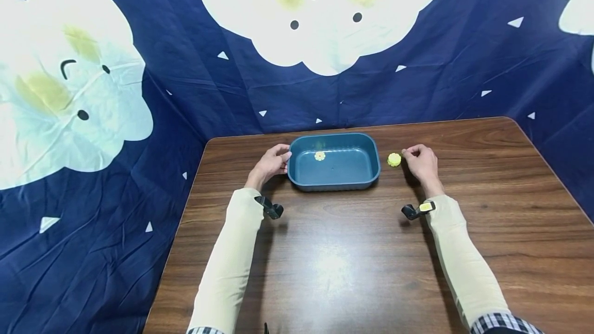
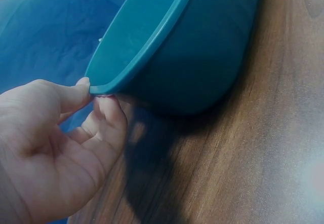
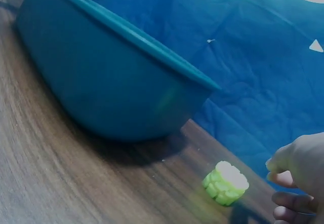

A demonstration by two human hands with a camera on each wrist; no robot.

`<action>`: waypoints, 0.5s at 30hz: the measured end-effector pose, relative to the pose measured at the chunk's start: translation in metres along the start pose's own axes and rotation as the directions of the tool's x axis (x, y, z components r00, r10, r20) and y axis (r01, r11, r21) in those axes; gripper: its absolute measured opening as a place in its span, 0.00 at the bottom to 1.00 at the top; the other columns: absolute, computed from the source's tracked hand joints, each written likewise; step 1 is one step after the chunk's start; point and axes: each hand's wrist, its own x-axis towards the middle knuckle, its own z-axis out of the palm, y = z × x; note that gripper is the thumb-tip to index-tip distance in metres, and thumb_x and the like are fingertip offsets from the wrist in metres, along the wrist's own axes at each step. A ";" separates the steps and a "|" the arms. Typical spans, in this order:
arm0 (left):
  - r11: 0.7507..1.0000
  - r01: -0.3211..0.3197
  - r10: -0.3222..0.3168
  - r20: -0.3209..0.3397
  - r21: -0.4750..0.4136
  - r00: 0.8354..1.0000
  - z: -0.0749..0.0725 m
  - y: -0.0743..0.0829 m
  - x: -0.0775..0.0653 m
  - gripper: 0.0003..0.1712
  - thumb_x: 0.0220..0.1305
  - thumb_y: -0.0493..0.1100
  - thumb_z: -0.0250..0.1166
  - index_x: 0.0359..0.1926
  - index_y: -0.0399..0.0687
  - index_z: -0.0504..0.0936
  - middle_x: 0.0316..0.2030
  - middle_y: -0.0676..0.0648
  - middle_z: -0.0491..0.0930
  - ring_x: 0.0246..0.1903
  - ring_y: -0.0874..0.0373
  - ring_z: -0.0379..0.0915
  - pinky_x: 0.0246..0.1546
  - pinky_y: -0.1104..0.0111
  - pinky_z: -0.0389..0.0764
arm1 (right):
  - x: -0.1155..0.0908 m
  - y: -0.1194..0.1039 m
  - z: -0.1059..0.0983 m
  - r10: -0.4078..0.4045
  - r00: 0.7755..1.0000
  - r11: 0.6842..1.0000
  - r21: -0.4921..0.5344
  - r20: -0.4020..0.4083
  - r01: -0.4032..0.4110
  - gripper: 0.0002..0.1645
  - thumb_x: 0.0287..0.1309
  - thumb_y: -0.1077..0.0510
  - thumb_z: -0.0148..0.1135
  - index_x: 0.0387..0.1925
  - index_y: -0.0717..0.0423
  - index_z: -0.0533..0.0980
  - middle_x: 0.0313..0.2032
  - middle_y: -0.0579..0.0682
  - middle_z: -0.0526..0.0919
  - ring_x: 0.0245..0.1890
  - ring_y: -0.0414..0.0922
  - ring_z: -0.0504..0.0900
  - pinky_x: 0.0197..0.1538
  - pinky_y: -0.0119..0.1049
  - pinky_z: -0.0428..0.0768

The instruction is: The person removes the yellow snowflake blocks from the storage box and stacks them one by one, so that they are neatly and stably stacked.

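A dark teal rectangular basin (image 1: pixel 334 186) stands on the table. My left hand (image 1: pixel 275 162) pinches its left rim, thumb on top and fingers underneath, as the left wrist view shows. To the right of the basin sits a short yellow-green piece of corn (image 3: pixel 226 183), bumpy round its side with a pale scalloped top. Just right of that piece is my right hand (image 1: pixel 421 163), fingers loosely bent and apart from it, nothing held. Inside the basin, left of its middle, lies a small pale yellow flower-shaped piece (image 1: pixel 319 155), resembling a corn slice.
The brown wood-grain table (image 1: pixel 334 251) reaches back to a dark blue cloth (image 1: pixel 297 102) with cloud faces, which hangs behind and at both sides. A small camera is strapped to each wrist.
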 end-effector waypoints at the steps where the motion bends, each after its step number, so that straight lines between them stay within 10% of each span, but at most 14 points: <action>1: 1.000 0.000 0.000 0.001 -0.001 1.000 0.000 0.000 0.000 0.20 0.73 0.40 0.51 0.63 0.45 0.66 0.29 0.47 0.70 0.24 0.60 0.69 0.28 0.72 0.75 | 0.000 -0.001 -0.001 -0.007 1.000 1.000 0.003 -0.005 0.007 0.19 0.64 0.51 0.55 0.42 0.64 0.76 0.44 0.63 0.78 0.49 0.61 0.74 0.56 0.51 0.69; 15: 1.000 -0.005 0.005 -0.011 -0.003 1.000 0.001 -0.001 0.002 0.18 0.73 0.39 0.50 0.62 0.45 0.66 0.28 0.48 0.69 0.23 0.60 0.68 0.26 0.72 0.74 | -0.005 -0.032 0.002 -0.161 0.986 0.985 0.058 -0.039 0.163 0.16 0.64 0.53 0.56 0.42 0.63 0.77 0.39 0.59 0.76 0.41 0.52 0.73 0.46 0.40 0.68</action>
